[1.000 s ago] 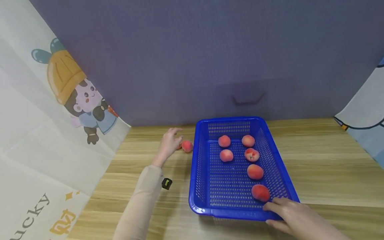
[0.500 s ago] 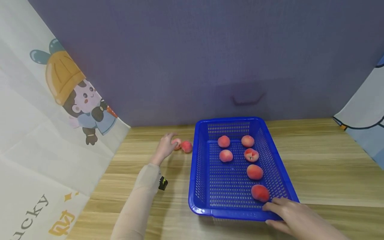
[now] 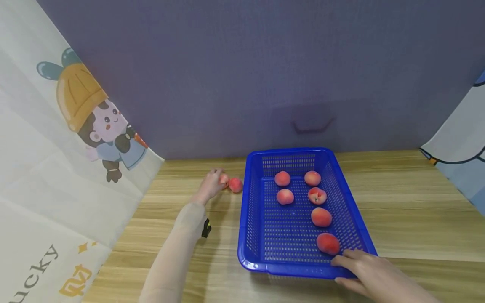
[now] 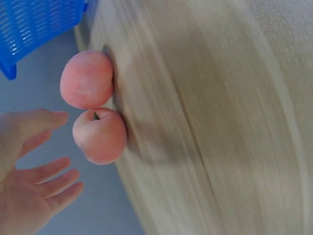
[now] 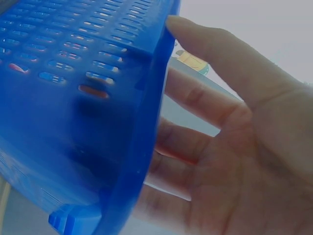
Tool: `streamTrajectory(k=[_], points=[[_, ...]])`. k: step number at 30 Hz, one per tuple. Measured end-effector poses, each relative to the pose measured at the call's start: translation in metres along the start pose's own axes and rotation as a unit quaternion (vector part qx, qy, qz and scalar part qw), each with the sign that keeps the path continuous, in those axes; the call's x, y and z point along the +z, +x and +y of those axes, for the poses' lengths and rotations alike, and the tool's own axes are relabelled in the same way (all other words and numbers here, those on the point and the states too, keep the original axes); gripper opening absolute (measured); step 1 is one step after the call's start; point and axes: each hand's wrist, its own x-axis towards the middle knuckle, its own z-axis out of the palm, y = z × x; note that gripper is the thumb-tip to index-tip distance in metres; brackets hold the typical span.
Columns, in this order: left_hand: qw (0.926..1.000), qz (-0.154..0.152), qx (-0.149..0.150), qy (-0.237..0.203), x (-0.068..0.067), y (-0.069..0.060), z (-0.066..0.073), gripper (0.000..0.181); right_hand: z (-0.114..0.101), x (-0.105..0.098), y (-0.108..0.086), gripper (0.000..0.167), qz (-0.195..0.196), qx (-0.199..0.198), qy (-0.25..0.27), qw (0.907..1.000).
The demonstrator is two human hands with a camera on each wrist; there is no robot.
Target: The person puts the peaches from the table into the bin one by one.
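Observation:
Two peaches lie side by side on the wooden table left of the blue plastic basket. My left hand is at the left one, a pinkish peach with a small green stem. In the left wrist view its thumb and fingers are spread, with a gap before the peach. The other peach sits nearer the basket. My right hand grips the basket's near right rim; in the right wrist view the thumb touches one side and the fingers reach behind the rim.
Inside the basket are several peaches, such as a red peach by my right fingers and a peach with a torn-looking top. A grey-blue panel stands behind the table. A printed white cloth hangs at the left.
My left hand has drawn back leftward, uncovering the left peach, then moved slightly right toward it. The right hand stays on the basket rim, and the basket has not moved.

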Motion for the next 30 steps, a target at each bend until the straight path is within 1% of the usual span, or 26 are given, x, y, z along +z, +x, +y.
streamTrajectory(k=[5, 8, 11, 15, 19, 24, 25, 28, 30], points=[[0.9999, 0.004, 0.007, 0.015, 0.008, 0.005, -0.003, 0.045, 0.000, -0.001, 0.001, 0.036, -0.012, 0.011, 0.010, 0.9998], [0.9996, -0.005, 0.001, 0.027, 0.011, 0.007, -0.003, 0.043, 0.000, -0.001, 0.001, 0.037, -0.013, 0.012, 0.010, 0.9998], [0.9992, -0.021, -0.012, 0.031, 0.012, 0.009, -0.003, 0.043, 0.000, -0.001, 0.001, 0.037, -0.014, 0.013, 0.010, 0.9998], [0.9987, -0.031, -0.014, 0.037, 0.014, 0.011, -0.004, 0.045, 0.000, -0.001, 0.001, 0.039, -0.023, 0.020, 0.014, 0.9994], [0.9985, -0.031, -0.004, 0.046, 0.018, 0.013, -0.008, 0.046, 0.000, -0.002, 0.002, 0.039, -0.029, 0.026, 0.019, 0.9991], [0.9985, -0.030, -0.001, 0.047, 0.022, 0.013, -0.012, 0.045, 0.000, -0.002, 0.002, 0.039, -0.031, 0.029, 0.024, 0.9988], [0.9985, -0.031, -0.004, 0.045, 0.022, 0.013, -0.012, 0.044, 0.000, -0.002, 0.002, 0.039, -0.031, 0.028, 0.025, 0.9988], [0.9983, -0.047, -0.029, 0.020, 0.022, 0.011, -0.011, 0.045, 0.000, -0.001, 0.002, 0.039, -0.030, 0.026, 0.025, 0.9989], [0.9979, -0.050, -0.038, 0.013, 0.023, 0.011, -0.010, 0.046, 0.000, -0.002, 0.002, 0.039, -0.030, 0.026, 0.026, 0.9989]])
